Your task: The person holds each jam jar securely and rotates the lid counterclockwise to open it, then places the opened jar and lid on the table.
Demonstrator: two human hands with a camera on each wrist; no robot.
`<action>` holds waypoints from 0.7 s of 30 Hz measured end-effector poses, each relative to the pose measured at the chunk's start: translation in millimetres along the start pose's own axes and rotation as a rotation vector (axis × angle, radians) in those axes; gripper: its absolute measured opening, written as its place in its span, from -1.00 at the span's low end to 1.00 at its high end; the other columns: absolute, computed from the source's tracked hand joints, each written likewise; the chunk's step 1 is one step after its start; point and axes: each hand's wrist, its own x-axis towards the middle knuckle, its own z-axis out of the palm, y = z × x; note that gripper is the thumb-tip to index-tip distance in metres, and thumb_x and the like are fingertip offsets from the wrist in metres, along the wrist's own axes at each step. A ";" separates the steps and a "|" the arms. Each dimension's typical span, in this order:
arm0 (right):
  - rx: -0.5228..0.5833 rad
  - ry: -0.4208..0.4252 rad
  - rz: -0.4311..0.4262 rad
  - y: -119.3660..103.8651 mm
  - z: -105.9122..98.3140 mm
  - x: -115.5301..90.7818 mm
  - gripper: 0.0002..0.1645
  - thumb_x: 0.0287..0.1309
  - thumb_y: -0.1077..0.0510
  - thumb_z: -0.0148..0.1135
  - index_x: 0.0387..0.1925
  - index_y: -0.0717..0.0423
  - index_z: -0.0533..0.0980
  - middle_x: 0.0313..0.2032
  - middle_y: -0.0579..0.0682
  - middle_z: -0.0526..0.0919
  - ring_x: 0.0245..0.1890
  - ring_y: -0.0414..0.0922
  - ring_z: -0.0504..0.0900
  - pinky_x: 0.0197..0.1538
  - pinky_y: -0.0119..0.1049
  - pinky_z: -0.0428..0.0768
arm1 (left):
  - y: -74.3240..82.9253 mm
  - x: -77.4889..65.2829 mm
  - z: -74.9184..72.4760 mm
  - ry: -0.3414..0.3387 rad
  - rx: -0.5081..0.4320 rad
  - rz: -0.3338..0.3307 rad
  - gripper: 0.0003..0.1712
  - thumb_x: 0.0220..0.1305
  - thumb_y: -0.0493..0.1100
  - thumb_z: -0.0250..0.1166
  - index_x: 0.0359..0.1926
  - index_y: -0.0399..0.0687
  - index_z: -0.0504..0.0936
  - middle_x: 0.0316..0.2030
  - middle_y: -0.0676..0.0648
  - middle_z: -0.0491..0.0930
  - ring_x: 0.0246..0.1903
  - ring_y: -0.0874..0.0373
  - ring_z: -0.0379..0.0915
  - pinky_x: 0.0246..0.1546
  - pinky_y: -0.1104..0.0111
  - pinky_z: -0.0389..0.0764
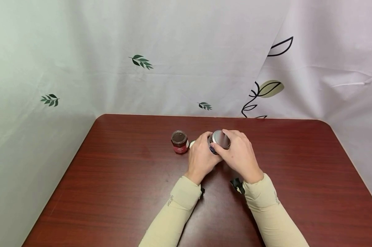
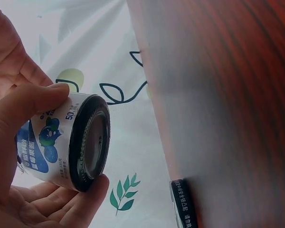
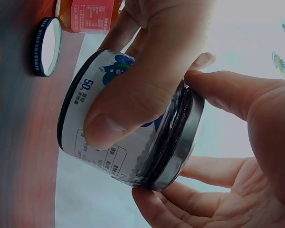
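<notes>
A glass jar of blueberry jam [image 2: 54, 147], its white and blue label showing, is held above the table in my left hand [image 1: 202, 156]. In the right wrist view, the left thumb [image 3: 109, 128] presses along the label while other fingers wrap behind the jar. At the jar's top, my right hand [image 1: 242, 154] grips the silver metal lid [image 3: 183, 147] by its edge, thumb on one side and fingers on the other. The lid sits over the jar's mouth. In the left wrist view the jar lies tilted, its round glass base facing the camera.
Left of the hands stands a lidless jar with a red label [image 1: 180, 145] and dark contents. Beside it a loose lid [image 3: 51, 47], white inside with a black rim, rests on the reddish wooden table [image 1: 117, 178]. A patterned white curtain [image 1: 173, 61] hangs behind.
</notes>
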 end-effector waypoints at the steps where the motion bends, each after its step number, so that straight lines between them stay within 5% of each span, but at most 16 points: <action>1: -0.001 0.001 -0.003 0.1 0.2 -0.1 -0.27 0.11 -0.06 0.46 0.13 0.41 0.55 0.05 0.31 0.63 0.09 0.25 0.54 0.16 0.11 0.46 | 0.0 -0.1 -0.2 0.000 0.001 0.000 -0.25 -0.10 0.11 0.57 0.08 -0.17 0.58 -0.11 -0.10 0.67 -0.16 0.00 0.64 -0.11 0.19 0.61; 21: -0.009 0.011 -0.022 1.0 2.2 0.0 -0.30 0.06 -0.03 0.47 0.10 0.40 0.57 0.02 0.28 0.64 0.06 0.23 0.56 0.11 0.11 0.49 | -1.6 -0.3 -1.8 0.015 0.025 0.018 -0.28 -0.13 0.11 0.57 0.03 -0.14 0.58 -0.22 -0.11 0.70 -0.24 -0.01 0.65 -0.11 0.16 0.59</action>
